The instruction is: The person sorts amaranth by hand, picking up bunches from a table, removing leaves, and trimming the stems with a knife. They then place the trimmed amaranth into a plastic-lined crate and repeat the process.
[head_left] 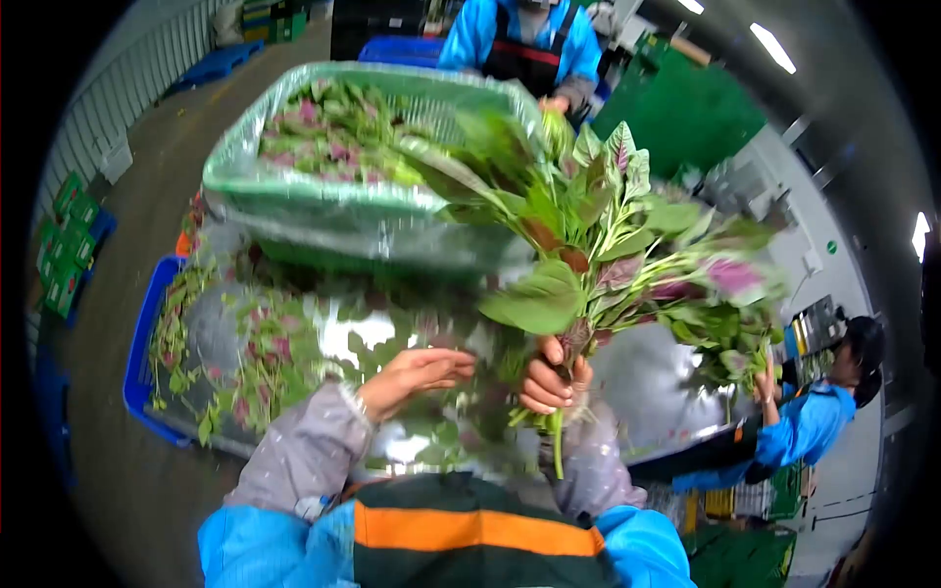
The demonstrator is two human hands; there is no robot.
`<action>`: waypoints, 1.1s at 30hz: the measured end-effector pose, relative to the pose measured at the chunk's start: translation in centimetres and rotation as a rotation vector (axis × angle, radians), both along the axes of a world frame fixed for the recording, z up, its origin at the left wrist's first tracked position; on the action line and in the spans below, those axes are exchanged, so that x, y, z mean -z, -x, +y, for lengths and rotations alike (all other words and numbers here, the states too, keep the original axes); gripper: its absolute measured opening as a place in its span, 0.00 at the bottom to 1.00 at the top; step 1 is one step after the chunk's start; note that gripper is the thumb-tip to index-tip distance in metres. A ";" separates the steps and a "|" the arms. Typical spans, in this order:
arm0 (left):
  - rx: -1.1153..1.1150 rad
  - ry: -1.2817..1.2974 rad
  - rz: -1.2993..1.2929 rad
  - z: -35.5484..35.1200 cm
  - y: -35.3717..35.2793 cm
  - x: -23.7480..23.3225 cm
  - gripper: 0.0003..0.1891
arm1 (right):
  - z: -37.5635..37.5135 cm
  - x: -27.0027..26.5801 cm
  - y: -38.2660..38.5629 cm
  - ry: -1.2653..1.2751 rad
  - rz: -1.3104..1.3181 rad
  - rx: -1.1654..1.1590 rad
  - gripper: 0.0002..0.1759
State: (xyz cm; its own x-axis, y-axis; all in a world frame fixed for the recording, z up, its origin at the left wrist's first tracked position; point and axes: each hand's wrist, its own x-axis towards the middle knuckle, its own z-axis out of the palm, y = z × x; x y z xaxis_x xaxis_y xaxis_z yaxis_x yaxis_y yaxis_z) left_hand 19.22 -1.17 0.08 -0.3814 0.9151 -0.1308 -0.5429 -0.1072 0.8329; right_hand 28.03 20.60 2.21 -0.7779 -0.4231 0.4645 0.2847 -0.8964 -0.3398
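My right hand (551, 382) is wrapped round the stems of a bunch of amaranth (598, 235) with green and purple leaves. The leaves fan out upward above the fist, and some stem ends stick out below it. Off to the left, my left hand (417, 380) is held over the table with its fingers stretched out and nothing in them. Beneath both hands, loose amaranth leaves and sprigs (260, 363) are strewn over the shiny metal table (642, 392). Parts of the bunch are blurred by motion.
A green crate (377, 218) lined with clear plastic holds more leaves beyond my hands. A blue crate (137, 358) stands at the left. One co-worker (529, 39) is across the table; another (818, 421), at the right, holds greens. Green crates (67, 245) are stacked far left.
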 end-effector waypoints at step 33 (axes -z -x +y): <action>-0.045 0.330 -0.116 0.2 -10.3 9.5 0.16 | -4.3 12.7 -10.0 -1.268 -0.327 0.233 0.28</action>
State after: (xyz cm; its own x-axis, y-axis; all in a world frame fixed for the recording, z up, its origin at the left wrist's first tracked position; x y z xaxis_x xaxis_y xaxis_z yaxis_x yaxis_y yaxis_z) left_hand 29.54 -0.93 -9.43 -0.3855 0.7989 -0.4617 -0.6367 0.1319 0.7598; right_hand 38.03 16.26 -10.53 -0.8905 -0.2638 -0.3708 0.3968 -0.0511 -0.9165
